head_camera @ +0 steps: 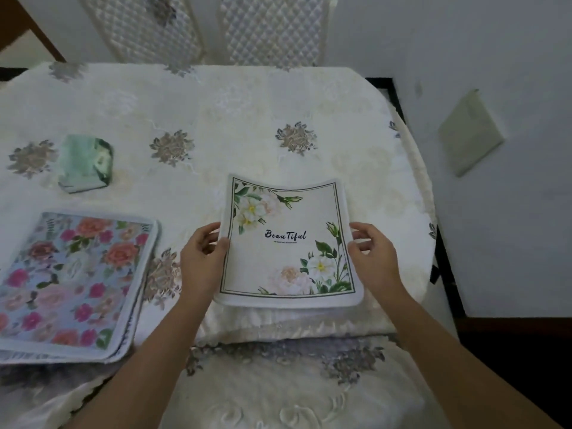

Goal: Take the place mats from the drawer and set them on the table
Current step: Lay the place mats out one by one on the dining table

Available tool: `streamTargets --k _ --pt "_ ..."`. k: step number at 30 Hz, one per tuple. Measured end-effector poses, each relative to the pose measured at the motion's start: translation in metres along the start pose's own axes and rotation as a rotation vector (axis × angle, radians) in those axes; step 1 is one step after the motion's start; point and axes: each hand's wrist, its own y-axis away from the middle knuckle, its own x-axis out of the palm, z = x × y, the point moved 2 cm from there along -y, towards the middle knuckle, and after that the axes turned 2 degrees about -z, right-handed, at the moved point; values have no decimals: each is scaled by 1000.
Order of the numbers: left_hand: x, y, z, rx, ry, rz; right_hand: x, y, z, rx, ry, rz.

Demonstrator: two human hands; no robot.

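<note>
A white place mat (pixel 286 243) printed with flowers and the word "Beautiful" is held just over the near edge of the table (pixel 247 119). My left hand (pixel 202 257) grips its left edge and my right hand (pixel 373 255) grips its right edge; the mat bows slightly between them. At the left, a blue place mat with pink and orange roses (pixel 71 283) lies flat on the cream tablecloth, with another mat's edge showing beneath it.
A green wrapped packet (pixel 85 164) sits on the table to the left of centre. Two quilted chair backs (pixel 269 29) stand behind the table. A cushioned chair seat (pixel 278 382) is right below my arms. A green pad (pixel 469 134) lies on the floor at right.
</note>
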Motion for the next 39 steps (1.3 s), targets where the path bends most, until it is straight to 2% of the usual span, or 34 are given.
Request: streamTargets --k 6,10,16,22,27,39 --pt "15 -2 40 -26 -165 83 19 -15 -50 62 172 54" --pt "13 2 57 -7 -244 123 22 -11 -75 61 194 94" --pt "11 -5 58 -42 -296 136 19 -16 -76 12 197 118" --pt "10 19 58 -30 -311 120 2 -9 -71 -71 235 71" --pt "10 33 68 -70 -336 130 -3 -4 -83 -15 322 190" --pt "13 21 62 -32 -399 93 -1 -10 -83 -30 330 204"
